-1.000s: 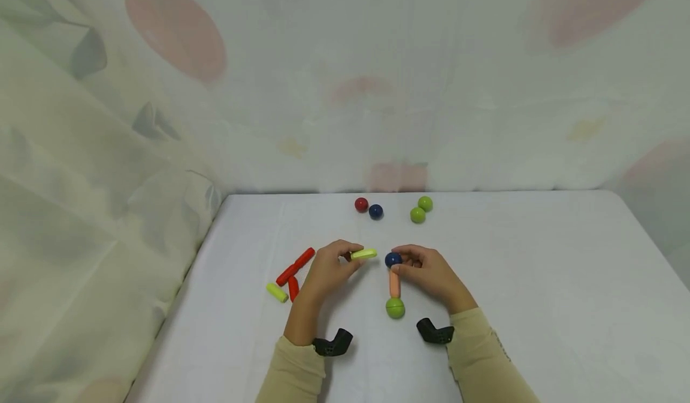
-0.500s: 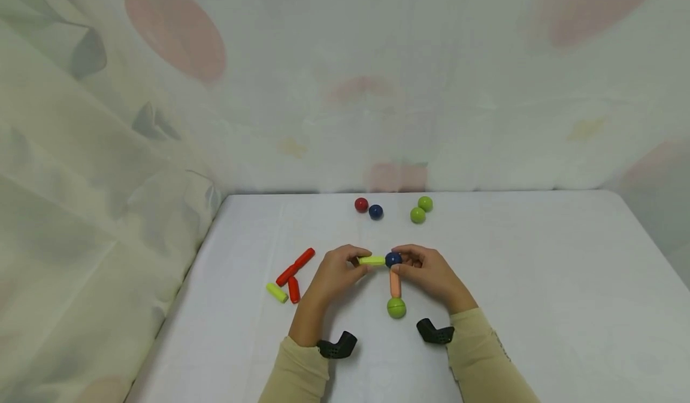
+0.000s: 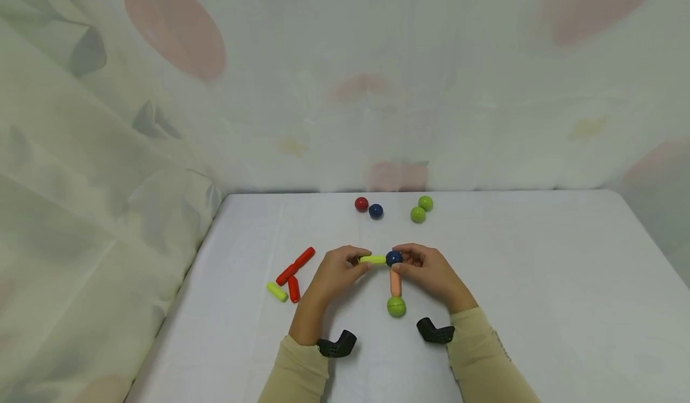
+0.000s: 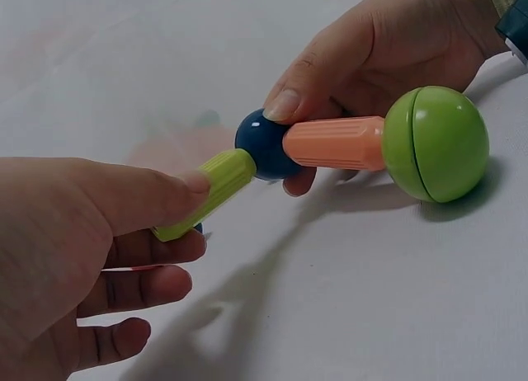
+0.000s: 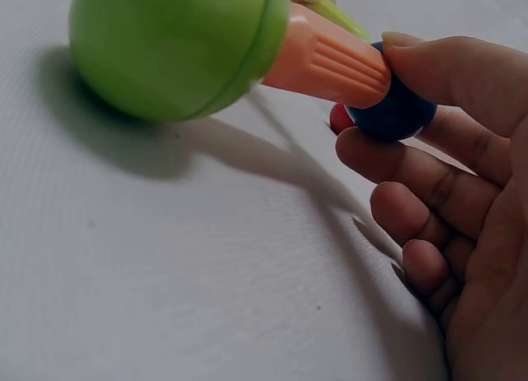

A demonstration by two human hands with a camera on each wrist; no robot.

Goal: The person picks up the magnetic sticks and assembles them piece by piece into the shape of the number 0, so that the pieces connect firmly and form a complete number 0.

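Left hand (image 3: 334,271) pinches the yellow-green rod (image 4: 206,191), its tip touching the dark blue ball (image 4: 260,144) that the right hand (image 3: 428,271) grips. Orange rod (image 4: 334,143) and green ball (image 4: 436,143) already joined; seemingly seated now. Spare rods (image 3: 291,274) and balls (image 3: 393,208) wait on the counter (image 3: 539,283).

Both arms wear long, pale beige sleeves that end at the wrist, leaving the left hand (image 3: 334,274) and right hand (image 3: 431,274) bare. Strapped at each wrist sits a small black, angled camera mount with tiny perforations on its face. Fingernails are short and unpainted
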